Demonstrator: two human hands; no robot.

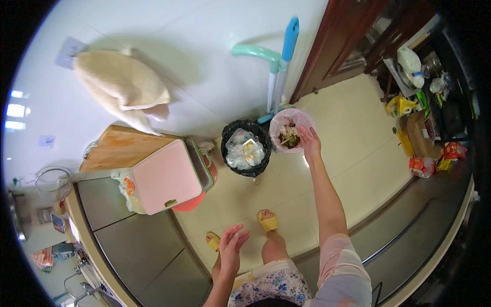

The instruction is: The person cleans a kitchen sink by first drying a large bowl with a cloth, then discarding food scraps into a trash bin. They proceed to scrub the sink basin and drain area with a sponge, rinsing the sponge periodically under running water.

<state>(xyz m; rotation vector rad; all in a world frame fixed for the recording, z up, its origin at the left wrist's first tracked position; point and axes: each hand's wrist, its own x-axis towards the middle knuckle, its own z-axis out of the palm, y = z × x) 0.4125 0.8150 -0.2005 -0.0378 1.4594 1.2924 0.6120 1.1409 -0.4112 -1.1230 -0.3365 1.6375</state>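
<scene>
My right hand [310, 142] reaches out over the right rim of a pink waste bin [274, 132] that holds food scraps [289, 135]. Its fingers are apart, and nothing shows in it. Left of that bin, a second bin with a black plastic liner [245, 123] holds clear plastic bags and containers [245, 151]. Nearer my body, my left hand [231, 245] is raised above the floor with its fingers loosely bent and nothing in it.
A broom and dustpan with a blue handle [290, 38] lean on the wall. A pink cutting board [167, 176] and a wooden board [126, 147] stand at left. Cabinets [153, 261] flank the tiled floor [345, 146]. Bags and a cardboard box [418, 132] sit at right.
</scene>
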